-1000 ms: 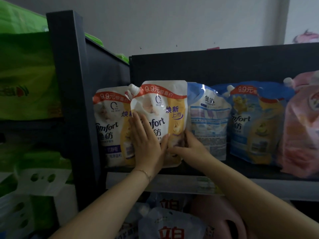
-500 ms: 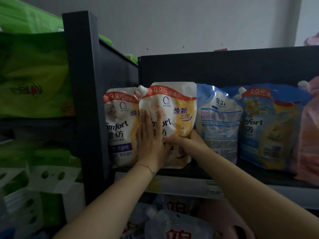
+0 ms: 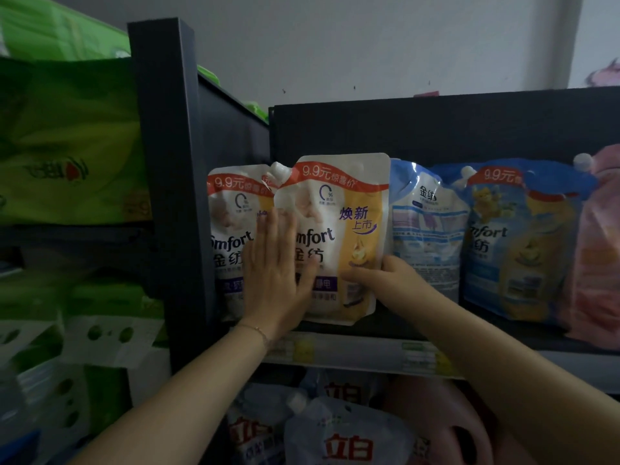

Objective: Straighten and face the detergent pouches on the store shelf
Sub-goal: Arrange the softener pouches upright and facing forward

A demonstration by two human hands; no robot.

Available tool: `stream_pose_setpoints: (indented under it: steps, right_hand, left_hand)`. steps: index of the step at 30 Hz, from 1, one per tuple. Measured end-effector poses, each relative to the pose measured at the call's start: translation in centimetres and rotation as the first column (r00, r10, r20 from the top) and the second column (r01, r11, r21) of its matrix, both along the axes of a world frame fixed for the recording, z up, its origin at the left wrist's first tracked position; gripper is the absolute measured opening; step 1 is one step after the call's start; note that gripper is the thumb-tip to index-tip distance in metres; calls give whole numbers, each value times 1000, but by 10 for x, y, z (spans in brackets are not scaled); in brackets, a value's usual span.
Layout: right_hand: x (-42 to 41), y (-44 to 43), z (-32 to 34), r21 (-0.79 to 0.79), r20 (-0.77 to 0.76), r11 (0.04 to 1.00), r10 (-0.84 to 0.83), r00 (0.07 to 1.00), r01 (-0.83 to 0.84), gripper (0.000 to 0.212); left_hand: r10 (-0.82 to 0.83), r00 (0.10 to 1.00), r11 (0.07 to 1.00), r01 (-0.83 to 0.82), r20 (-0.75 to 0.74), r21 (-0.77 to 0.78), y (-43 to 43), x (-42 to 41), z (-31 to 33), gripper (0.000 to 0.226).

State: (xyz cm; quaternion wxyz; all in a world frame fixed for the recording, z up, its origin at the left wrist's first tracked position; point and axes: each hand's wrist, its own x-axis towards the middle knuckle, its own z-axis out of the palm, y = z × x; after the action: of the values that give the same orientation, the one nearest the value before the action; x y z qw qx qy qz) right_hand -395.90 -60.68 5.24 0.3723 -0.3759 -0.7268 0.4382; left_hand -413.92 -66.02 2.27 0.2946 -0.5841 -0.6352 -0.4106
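A dark post (image 3: 167, 162) marks the left end of the shelf (image 3: 369, 354), and the pouches stand in a row to its right. The first pouch (image 3: 228, 213) beside the post is white, with its printed face forward. The second pouch (image 3: 345, 209) from the post is white and yellow. It stands upright with its face forward, in front of the row, overlapping the first pouch's right edge. Its lower edge sits at the shelf's front lip.

The left hand (image 3: 275, 273) lies flat, fingers straight and together. It presses on the second pouch's left part, on the side nearer the post, and also covers the seam with the first pouch. A thin bracelet (image 3: 255, 330) circles that wrist. The right hand (image 3: 385, 280) grips the second pouch's lower corner on the side away from the post. Its thumb is curled over the front; the fingers are hidden behind.

Third from the post, a blue pouch (image 3: 426, 229) shows its back label, touching the second pouch. Fourth is a blue-yellow pouch (image 3: 516, 246), face forward and leaning slightly. Farthest from the post is a pink pouch (image 3: 600, 263), cut off by the frame edge.

Left of the post are green packs (image 3: 67, 146). Right of the post and below the shelf lie clear pouches (image 3: 345, 444) with red characters, beside a pink jug (image 3: 453, 431).
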Motion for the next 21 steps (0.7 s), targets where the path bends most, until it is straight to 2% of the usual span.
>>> stream_pose_setpoints:
  steps: [2, 4, 7, 9, 13, 15, 17, 21]
  right_hand:
    - [6, -14, 2, 146, 70, 986, -95, 993, 84, 50]
    - [7, -27, 3, 373, 78, 914, -199, 977, 156, 53]
    - [-2, -38, 4, 685, 88, 700, -357, 930, 204, 70]
    - [-12, -41, 1, 810, 171, 571, -447, 878, 133, 70]
    - [-38, -45, -6, 929, 217, 369, -451, 866, -41, 56]
    - [-51, -46, -8, 942, 271, 304, -429, 862, -145, 55]
    - [-63, -46, -9, 927, 348, 279, -392, 851, -251, 61]
    - [-81, -46, -6, 910, 403, 274, -405, 821, -312, 66]
  left_hand:
    - [-4, 992, 999, -3, 125, 53, -6, -11, 2, 65]
    - [-8, 966, 997, -12, 257, 77, -8, -21, 8, 62]
    - [-70, 912, 995, 34, 405, 97, -6, -31, 21, 61]
    - [-86, 909, 993, 46, 408, 107, -4, -33, 30, 60]
    - [-23, 900, 998, -4, 436, 62, -2, -30, 43, 57]
    - [10, 915, 997, -39, 402, 64, -1, -27, 49, 55]
    - [21, 949, 997, -45, 315, 69, -1, -28, 56, 52]
    - [45, 982, 997, -57, 185, 59, -4, -33, 75, 46]
